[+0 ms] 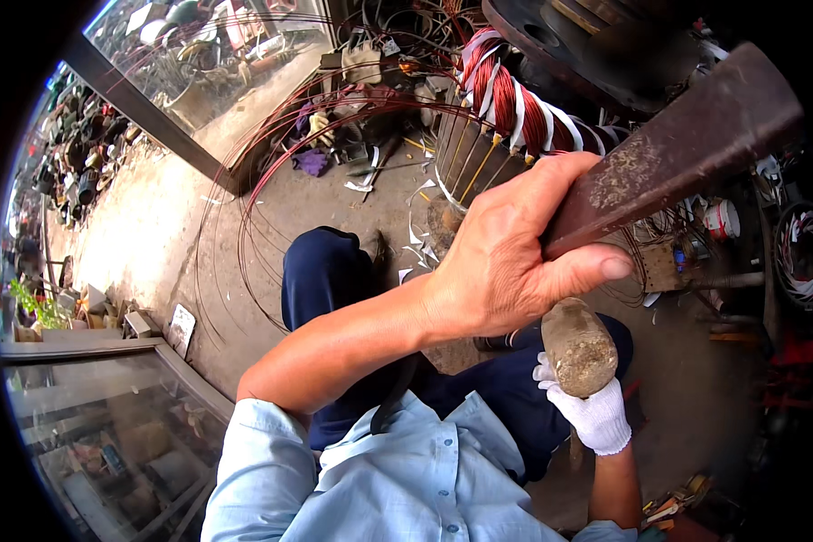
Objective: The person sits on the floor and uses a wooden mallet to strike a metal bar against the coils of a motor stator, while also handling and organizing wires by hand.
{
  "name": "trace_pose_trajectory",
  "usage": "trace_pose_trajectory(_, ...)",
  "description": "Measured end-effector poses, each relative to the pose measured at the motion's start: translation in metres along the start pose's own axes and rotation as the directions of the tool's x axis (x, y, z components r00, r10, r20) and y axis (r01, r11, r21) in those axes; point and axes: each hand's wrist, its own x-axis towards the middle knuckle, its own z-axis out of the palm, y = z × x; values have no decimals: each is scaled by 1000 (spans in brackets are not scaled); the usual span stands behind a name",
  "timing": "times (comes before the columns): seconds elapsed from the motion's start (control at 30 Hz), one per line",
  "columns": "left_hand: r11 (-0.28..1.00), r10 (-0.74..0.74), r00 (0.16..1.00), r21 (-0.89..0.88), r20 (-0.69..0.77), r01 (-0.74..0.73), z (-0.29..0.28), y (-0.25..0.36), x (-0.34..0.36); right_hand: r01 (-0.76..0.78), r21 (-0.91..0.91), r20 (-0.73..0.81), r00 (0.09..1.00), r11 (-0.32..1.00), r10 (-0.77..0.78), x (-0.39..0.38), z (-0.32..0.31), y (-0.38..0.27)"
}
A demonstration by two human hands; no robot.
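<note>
Bare left hand: our left hand (506, 248) is closed on a dark brown block (673, 144), thumb along the near side; the other fingers are mostly hidden behind it.
Block's place: we have it raised at the far right of our lap, in front of part of the machine; we cannot tell whether it touches anything there.
Block's direction: the long axis slants from the near left, at our palm, to the far right; the narrower end sits in our hand and the broader end points away from it.
Why that hold: gripping the narrow end probably leaves most of the block free, with the thumb steadying it.
Gloved right hand: our right hand (596, 417) looks wrapped around a mallet (580, 350) close behind its head, though the head hides much of the grip.
Mallet's direction: the blunt, worn face tilts up toward us, above our right thigh, likely held low to stay clear of the block.
Wire coils: red-brown bundles bound with white tape (519, 104) curve at the far side, loose wire loops (262, 172) spreading left over the floor (235, 298).
</note>
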Motion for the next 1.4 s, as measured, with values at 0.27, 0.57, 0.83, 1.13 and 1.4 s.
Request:
trace_pose_trajectory(0.27,743,-82,958,657,275,-125,-117,-75,-2,161,-224,-286,932,961,-223,37,15,14)
trace_pose_trajectory(0.57,648,-388,879,760,278,45,-186,-127,-31,485,-464,-156,779,741,-608,115,81,-7)
trace_pose_trajectory(0.83,707,-364,837,707,409,-38,-181,-130,10,562,-429,-181,714,708,-676,157,97,-24)
trace_pose_trajectory(1.13,678,-490,785,732,380,69,-186,-130,19,589,-490,-109,690,643,-716,177,94,-37)
trace_pose_trajectory(1.4,687,-470,783,726,407,35,-183,-132,25,628,-469,-48,684,621,-728,185,84,-53)
